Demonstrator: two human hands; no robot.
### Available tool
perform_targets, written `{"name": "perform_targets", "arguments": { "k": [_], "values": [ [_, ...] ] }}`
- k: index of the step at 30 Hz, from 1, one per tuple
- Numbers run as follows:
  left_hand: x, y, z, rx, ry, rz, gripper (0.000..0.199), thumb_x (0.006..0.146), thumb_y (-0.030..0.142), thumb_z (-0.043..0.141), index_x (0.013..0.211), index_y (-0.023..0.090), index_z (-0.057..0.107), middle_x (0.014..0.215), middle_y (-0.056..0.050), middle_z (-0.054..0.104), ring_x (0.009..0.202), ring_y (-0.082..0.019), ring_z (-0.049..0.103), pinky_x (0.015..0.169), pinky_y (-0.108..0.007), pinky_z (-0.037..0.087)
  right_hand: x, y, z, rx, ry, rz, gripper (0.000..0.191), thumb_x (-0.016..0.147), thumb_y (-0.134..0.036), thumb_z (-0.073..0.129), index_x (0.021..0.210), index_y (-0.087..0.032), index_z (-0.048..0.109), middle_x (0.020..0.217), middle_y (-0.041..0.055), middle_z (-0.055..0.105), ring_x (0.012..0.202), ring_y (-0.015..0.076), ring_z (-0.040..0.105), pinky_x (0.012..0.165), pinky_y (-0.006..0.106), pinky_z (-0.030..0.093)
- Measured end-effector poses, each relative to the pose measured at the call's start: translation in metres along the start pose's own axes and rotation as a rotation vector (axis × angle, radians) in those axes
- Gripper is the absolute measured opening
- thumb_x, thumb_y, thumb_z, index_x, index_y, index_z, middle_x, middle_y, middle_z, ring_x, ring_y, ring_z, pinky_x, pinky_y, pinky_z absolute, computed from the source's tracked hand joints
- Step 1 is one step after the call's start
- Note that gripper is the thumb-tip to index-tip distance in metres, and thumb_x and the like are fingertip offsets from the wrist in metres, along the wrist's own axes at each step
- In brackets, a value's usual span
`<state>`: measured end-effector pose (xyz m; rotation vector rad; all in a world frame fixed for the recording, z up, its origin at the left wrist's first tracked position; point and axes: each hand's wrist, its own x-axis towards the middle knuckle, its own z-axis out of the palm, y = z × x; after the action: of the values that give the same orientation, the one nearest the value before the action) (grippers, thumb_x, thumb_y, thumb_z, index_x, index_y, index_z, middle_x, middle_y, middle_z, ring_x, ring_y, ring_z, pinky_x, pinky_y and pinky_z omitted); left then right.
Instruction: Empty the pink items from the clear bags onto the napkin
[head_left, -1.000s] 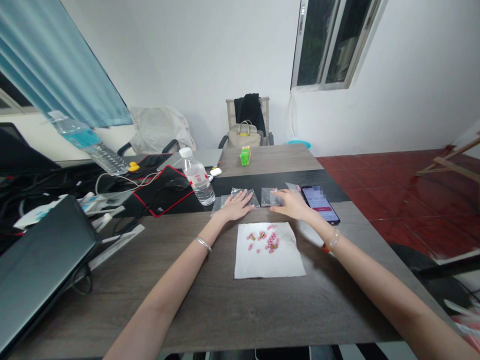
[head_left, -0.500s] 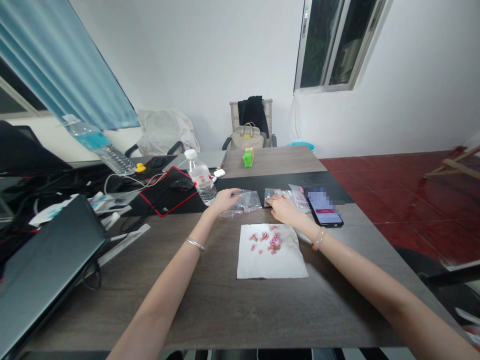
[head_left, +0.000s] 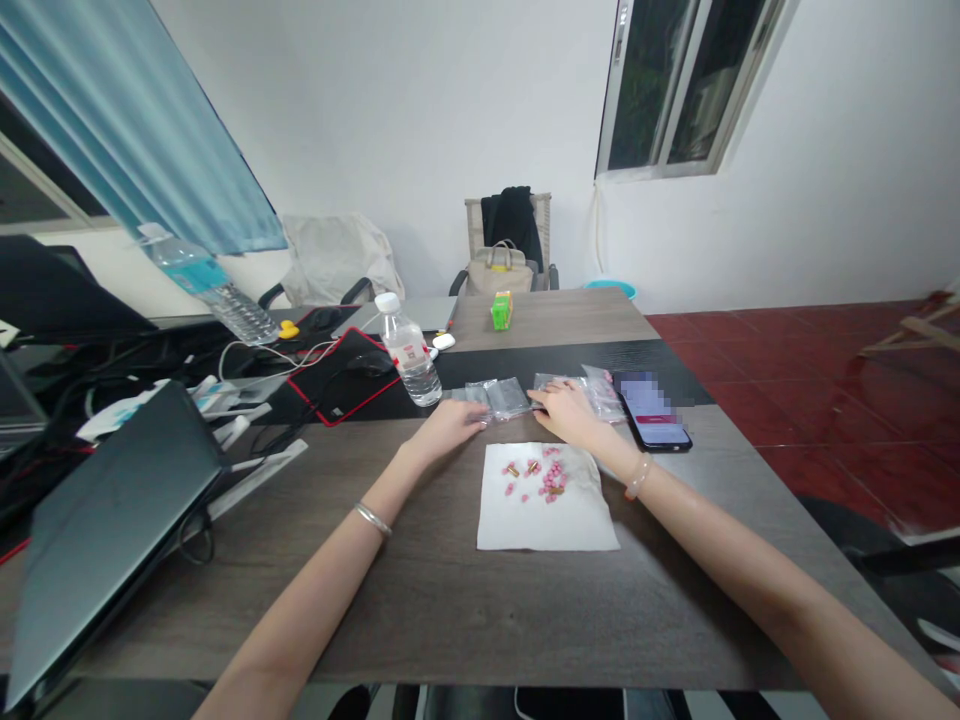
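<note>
Plastic bags lie above a paper napkin of pink capsules on the table; left hand open, fingers empty; right hand pressing a bag, hold unclear.

- Nothing can be read anywhere in this view
- The upright water bottle: red-and-white label, print too small to read
- The smartphone: pixelated patch at the top of the screen, red bar below, no legible text
- The green box: print too small to read
- The clear plastic bags: no readable print
</note>
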<state>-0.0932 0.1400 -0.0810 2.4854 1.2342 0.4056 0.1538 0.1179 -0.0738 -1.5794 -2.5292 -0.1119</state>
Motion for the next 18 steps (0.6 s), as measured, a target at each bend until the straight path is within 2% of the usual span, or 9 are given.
{"name": "perform_targets", "arguments": {
  "k": [2,6,10,13,15,18],
  "values": [
    [0.000,0.001,0.002,-0.011,0.003,0.012,0.025,0.084,0.020,0.059,0.104,0.017,0.073,0.111,-0.009,0.073,0.104,-0.025,0.068,0.094,-0.035,0.048,0.001,-0.001,0.001,0.030,0.002,-0.087,0.030,0.091,-0.023,0.052,0.118,-0.019,0.065,0.118,0.0125,0.068,0.115,0.0244,0.057,0.097,0.036,0.034],
    [-0.001,0.000,0.004,-0.041,0.028,0.015,0.019,0.083,0.020,0.057,0.089,0.018,0.075,0.106,-0.008,0.074,0.103,-0.024,0.068,0.092,-0.033,0.049,0.006,-0.004,0.004,0.059,-0.033,-0.152,0.023,0.093,-0.023,0.052,0.103,-0.018,0.071,0.111,0.0123,0.070,0.111,0.0250,0.059,0.096,0.037,0.034],
    [-0.004,-0.001,0.006,-0.067,0.073,-0.015,0.019,0.081,0.031,0.062,0.088,0.016,0.072,0.095,-0.008,0.075,0.089,-0.023,0.069,0.082,-0.032,0.052,0.009,-0.008,0.005,0.072,-0.042,-0.124,0.024,0.094,-0.026,0.050,0.103,-0.019,0.071,0.106,0.0114,0.071,0.106,0.0250,0.062,0.096,0.038,0.036],
    [-0.006,-0.002,0.006,-0.068,0.109,-0.048,0.028,0.077,0.041,0.067,0.088,0.015,0.068,0.084,-0.007,0.072,0.076,-0.021,0.066,0.074,-0.031,0.051,0.009,-0.007,0.004,0.084,-0.027,-0.067,0.032,0.093,-0.025,0.051,0.122,-0.018,0.062,0.122,0.0132,0.065,0.113,0.0253,0.059,0.100,0.038,0.035],
    [-0.007,-0.002,0.006,-0.070,0.122,-0.057,0.029,0.076,0.041,0.068,0.088,0.014,0.065,0.084,-0.007,0.071,0.077,-0.021,0.066,0.073,-0.031,0.051,0.008,-0.004,0.004,0.087,-0.017,-0.011,0.041,0.090,-0.022,0.052,0.130,-0.013,0.056,0.128,0.0168,0.061,0.118,0.0265,0.057,0.099,0.038,0.037],
    [-0.006,0.000,0.005,-0.081,0.126,-0.056,0.032,0.077,0.035,0.067,0.099,0.013,0.063,0.094,-0.009,0.071,0.085,-0.022,0.066,0.078,-0.032,0.050,0.006,0.002,0.004,0.086,-0.027,0.066,0.033,0.087,-0.016,0.052,0.116,-0.009,0.065,0.115,0.0201,0.068,0.113,0.0291,0.060,0.095,0.037,0.040]
  ]
}}
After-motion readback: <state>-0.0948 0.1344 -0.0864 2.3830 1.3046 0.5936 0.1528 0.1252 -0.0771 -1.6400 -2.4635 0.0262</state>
